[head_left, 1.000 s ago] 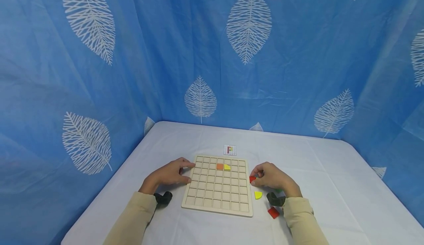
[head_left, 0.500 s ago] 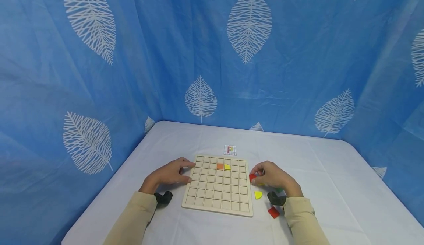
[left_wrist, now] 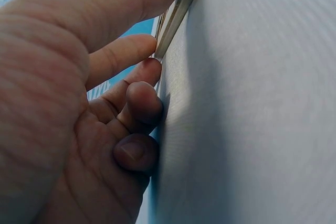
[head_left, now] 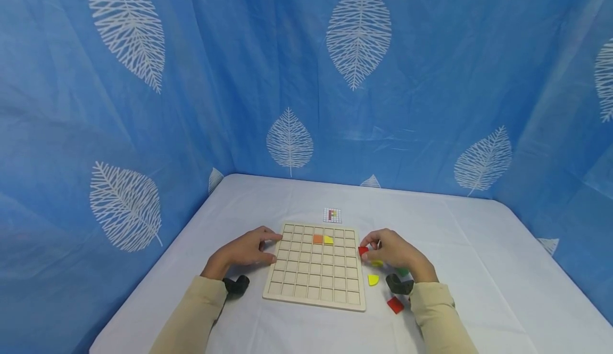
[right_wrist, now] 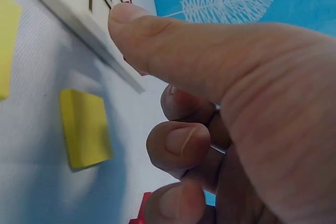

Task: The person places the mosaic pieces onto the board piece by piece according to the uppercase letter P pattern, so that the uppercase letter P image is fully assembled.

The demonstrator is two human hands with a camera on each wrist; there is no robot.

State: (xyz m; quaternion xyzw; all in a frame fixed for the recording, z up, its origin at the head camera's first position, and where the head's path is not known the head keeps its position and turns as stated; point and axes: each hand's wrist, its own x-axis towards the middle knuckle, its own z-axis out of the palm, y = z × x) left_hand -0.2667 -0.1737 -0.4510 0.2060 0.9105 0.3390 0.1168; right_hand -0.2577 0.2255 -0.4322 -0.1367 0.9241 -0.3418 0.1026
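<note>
A square wooden grid board point(head_left: 306, 279) lies on the white table, with an orange square tile point(head_left: 318, 239) and a yellow rounded tile point(head_left: 328, 240) side by side in its upper cells. My left hand point(head_left: 249, 247) rests at the board's left edge, thumb and index finger spread apart along it. Just off the right edge, my right hand point(head_left: 390, 248) pinches a red tile point(head_left: 363, 250) between thumb and fingers. From the right wrist view, the thumb point(right_wrist: 157, 40) hides most of that tile; only red slivers show.
Around the right hand lie a yellow quarter-round tile point(head_left: 373, 280), another yellow piece point(head_left: 377, 263), a green piece point(head_left: 403, 272) and a red tile point(head_left: 395, 305). Beyond the board is a small pattern card point(head_left: 332, 215). A blue leaf-print curtain point(head_left: 412, 104) hangs behind the table.
My right hand has moved slightly away from me along the board's right side with the red tile, showing more of the yellow piece beneath. The left hand stays put.
</note>
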